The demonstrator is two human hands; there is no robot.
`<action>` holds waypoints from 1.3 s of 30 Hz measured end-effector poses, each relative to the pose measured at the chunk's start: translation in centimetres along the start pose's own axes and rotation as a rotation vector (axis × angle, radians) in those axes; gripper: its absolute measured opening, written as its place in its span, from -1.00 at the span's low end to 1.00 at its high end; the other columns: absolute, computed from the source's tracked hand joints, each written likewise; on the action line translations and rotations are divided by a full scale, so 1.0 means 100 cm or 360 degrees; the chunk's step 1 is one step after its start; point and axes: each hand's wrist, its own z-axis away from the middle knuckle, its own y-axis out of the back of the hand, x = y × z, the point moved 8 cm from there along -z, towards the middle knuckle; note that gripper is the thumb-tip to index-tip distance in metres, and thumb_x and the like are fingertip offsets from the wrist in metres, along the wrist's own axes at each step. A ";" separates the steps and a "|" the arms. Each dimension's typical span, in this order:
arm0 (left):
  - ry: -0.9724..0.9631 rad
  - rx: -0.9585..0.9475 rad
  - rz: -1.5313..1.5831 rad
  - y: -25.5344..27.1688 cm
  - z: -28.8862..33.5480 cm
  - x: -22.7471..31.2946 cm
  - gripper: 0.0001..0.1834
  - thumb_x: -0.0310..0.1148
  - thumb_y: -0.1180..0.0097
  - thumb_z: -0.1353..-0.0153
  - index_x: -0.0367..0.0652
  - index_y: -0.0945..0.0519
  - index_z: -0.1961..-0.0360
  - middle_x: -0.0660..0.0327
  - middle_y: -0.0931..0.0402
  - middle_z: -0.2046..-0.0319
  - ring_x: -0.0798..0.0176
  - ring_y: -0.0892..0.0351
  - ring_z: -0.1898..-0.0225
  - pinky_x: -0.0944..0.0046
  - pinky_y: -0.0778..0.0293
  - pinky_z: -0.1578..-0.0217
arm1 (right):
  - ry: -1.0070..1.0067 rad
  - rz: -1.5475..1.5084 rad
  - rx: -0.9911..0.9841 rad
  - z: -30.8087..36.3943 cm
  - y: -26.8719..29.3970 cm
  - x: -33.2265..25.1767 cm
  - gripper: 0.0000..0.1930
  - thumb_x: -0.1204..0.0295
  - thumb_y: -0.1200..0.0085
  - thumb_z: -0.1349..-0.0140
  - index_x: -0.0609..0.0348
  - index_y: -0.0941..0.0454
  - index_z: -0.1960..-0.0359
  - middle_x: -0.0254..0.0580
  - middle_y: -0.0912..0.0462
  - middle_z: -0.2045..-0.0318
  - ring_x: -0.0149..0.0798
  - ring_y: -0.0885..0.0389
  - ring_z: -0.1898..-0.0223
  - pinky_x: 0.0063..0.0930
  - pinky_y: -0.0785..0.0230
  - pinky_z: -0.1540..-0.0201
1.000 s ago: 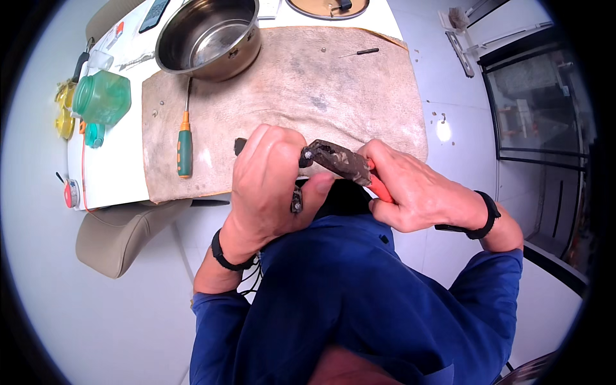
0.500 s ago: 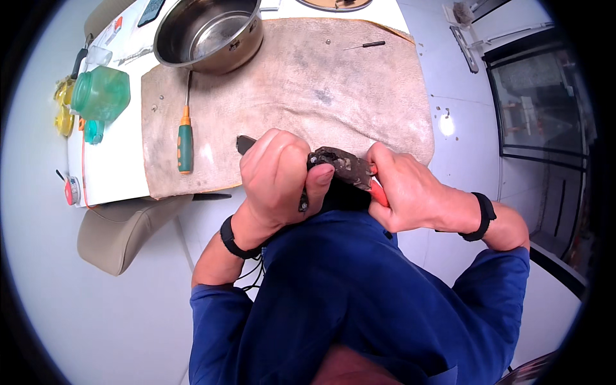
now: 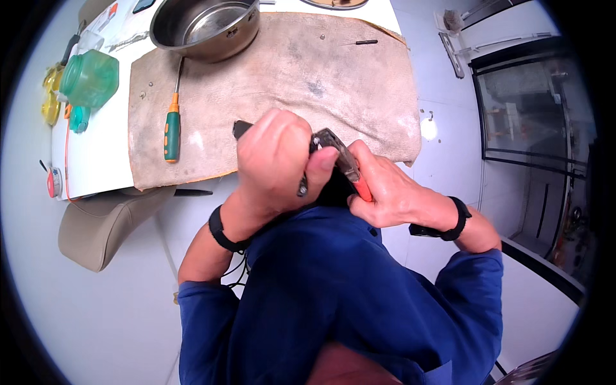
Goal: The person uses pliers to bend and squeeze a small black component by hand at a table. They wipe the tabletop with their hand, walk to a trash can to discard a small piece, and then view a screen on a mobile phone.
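My left hand is closed around a dark, narrow metal piece; one end sticks out to its left and more dark metal shows below my thumb. Most of that piece is hidden by the fingers. My right hand grips a pair of pliers with red handles. The worn grey-brown jaws reach to the metal beside my left thumb; whether they are clamped on it I cannot tell. Both hands are in front of my body, by the near edge of a stained cloth.
A green-and-orange screwdriver lies on the cloth, its shaft toward a steel pot. A thin black tool lies at the far right. A green jar stands at left, and a beige chair is below the table edge.
The pliers have turned: the jaws now point more steeply up and away, seen edge-on. My right hand has shifted slightly left. The whole view has moved a little.
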 end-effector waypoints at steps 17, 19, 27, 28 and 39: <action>0.1538 -0.0122 0.1919 0.028 0.011 -0.024 -0.92 -0.44 0.07 -0.28 -0.23 -0.42 0.32 0.09 -0.55 0.33 0.35 -0.46 0.36 0.34 -0.43 0.31 | -0.0136 -0.0539 0.0050 0.002 0.007 0.006 -0.45 0.54 -0.15 0.00 0.26 -0.24 -0.08 -0.23 -0.42 0.40 -0.30 -0.40 0.37 -0.36 -0.33 0.25; 0.1614 -0.0037 0.2215 0.025 0.018 -0.026 -0.92 -0.44 0.08 -0.28 -0.22 -0.39 0.28 0.04 -0.54 0.31 0.29 -0.49 0.36 0.30 -0.45 0.33 | -0.0166 -0.0520 0.0032 0.002 0.006 0.013 -0.43 0.56 -0.14 0.00 0.26 -0.27 -0.11 -0.27 -0.42 0.40 -0.36 -0.40 0.39 -0.42 -0.32 0.28; 0.1891 0.0118 0.2408 0.015 0.037 -0.032 -0.91 -0.41 0.10 -0.30 -0.20 -0.35 0.27 -0.01 -0.49 0.31 0.22 -0.47 0.36 0.25 -0.44 0.39 | -0.0300 -0.1931 -0.0172 0.009 -0.021 0.037 -0.20 0.52 -0.15 0.22 0.33 -0.30 -0.25 -0.22 -0.44 0.28 -0.39 -0.39 0.57 -0.53 -0.32 0.60; 0.1945 0.0113 0.2435 0.013 0.040 -0.032 -0.92 -0.39 0.09 -0.30 -0.16 -0.34 0.30 -0.01 -0.46 0.31 0.20 -0.45 0.36 0.26 -0.43 0.42 | -0.0310 -0.1931 -0.0180 0.011 -0.023 0.038 -0.20 0.52 -0.15 0.22 0.33 -0.30 -0.25 -0.22 -0.44 0.28 -0.39 -0.39 0.57 -0.53 -0.32 0.60; 0.2039 0.0234 0.2506 0.003 0.061 -0.044 -0.93 -0.54 0.12 -0.26 -0.19 -0.32 0.23 -0.03 -0.52 0.21 0.17 -0.51 0.30 0.17 -0.52 0.29 | -0.0284 -0.1878 -0.0178 0.012 -0.024 0.031 -0.39 0.65 -0.11 -0.13 0.32 -0.25 -0.27 -0.21 -0.51 0.24 -0.39 -0.53 0.45 -0.56 -0.43 0.45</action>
